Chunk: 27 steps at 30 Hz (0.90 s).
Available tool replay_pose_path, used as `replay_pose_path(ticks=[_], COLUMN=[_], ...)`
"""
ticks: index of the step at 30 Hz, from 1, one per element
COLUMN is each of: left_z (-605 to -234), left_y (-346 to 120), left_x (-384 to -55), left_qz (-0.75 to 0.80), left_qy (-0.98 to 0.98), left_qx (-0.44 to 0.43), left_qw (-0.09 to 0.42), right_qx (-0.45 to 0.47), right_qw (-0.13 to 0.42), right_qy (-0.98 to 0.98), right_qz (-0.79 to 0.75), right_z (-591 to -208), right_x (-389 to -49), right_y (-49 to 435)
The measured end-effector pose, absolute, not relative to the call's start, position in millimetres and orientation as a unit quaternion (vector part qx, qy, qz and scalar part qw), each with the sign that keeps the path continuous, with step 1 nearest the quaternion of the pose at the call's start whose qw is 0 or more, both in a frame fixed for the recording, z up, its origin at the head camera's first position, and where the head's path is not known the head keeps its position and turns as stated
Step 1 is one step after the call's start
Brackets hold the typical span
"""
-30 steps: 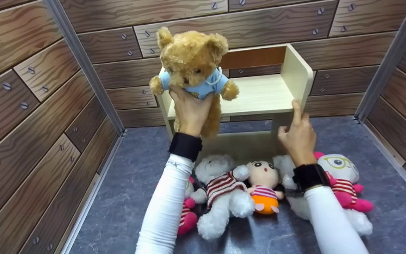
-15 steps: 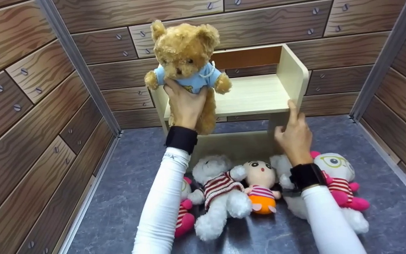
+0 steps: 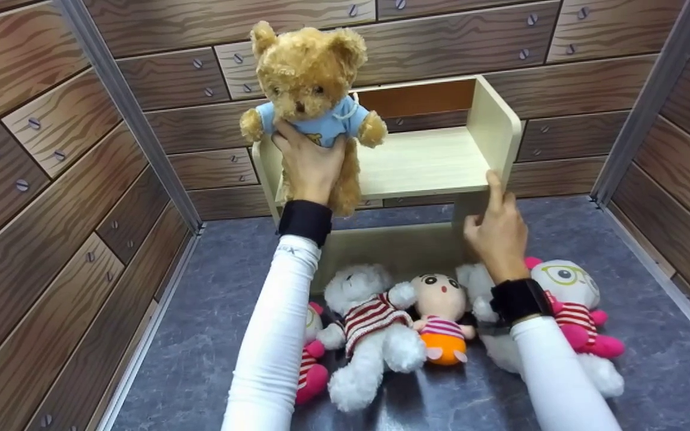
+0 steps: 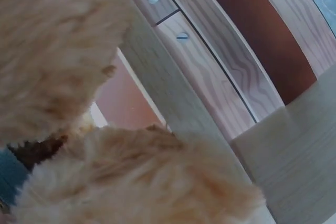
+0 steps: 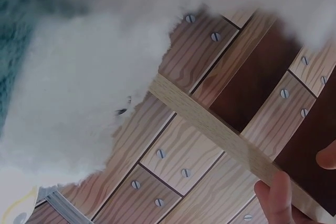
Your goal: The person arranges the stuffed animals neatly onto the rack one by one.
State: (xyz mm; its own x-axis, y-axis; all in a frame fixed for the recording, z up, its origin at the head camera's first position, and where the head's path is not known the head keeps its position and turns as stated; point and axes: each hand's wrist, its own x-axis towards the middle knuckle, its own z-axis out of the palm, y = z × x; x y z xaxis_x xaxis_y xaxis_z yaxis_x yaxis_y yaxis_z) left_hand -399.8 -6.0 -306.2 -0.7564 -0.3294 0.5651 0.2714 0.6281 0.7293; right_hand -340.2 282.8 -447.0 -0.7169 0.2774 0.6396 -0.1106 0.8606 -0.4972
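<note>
Left hand has carried the brown teddy bear up and toward 11 o'clock over the last second; fingers wrap its belly, thumb on the blue shirt. The bear now hangs upright over the left end of the pale wooden shelf, feet below the board's front edge — I judge it close to being set there. Right hand has barely shifted: index finger straight against the shelf's right side panel, other fingers loosely curled, holding nothing.

Left wrist view shows only tan fur and the shelf edge; the grip is hidden. Right wrist view catches white plush, fingertips by the board. Only the head view shows the floor toys: white bear, small doll.
</note>
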Motion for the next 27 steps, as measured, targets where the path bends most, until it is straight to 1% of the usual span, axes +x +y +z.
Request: replay_pose_path(ticks=[9, 14, 18, 27], left_z=[-310.6, -311.0, -311.3, -315.1], left_y=[-2.5, 2.4, 4.8, 4.2], left_x=[-415.3, -422.1, -427.6, -438.4], left_qz=[-0.437, -0.444, -0.446, -0.434], left_qy=[-0.832, -0.834, -0.836, -0.842], left_qx=[0.017, 0.022, 0.029, 0.050], left_qw=[0.342, 0.326, 0.317, 0.315], right_qx=[-0.051, -0.053, -0.053, -0.048], right_qw=[0.367, 0.359, 0.363, 0.367], right_qy=[-0.892, -0.896, -0.895, -0.894], right_qz=[0.258, 0.257, 0.255, 0.251], right_z=[-444.6, -440.6, -439.7, -445.4], right_x=[-338.9, -338.5, -338.9, -338.9], right_y=[283.9, 286.5, 287.4, 282.9])
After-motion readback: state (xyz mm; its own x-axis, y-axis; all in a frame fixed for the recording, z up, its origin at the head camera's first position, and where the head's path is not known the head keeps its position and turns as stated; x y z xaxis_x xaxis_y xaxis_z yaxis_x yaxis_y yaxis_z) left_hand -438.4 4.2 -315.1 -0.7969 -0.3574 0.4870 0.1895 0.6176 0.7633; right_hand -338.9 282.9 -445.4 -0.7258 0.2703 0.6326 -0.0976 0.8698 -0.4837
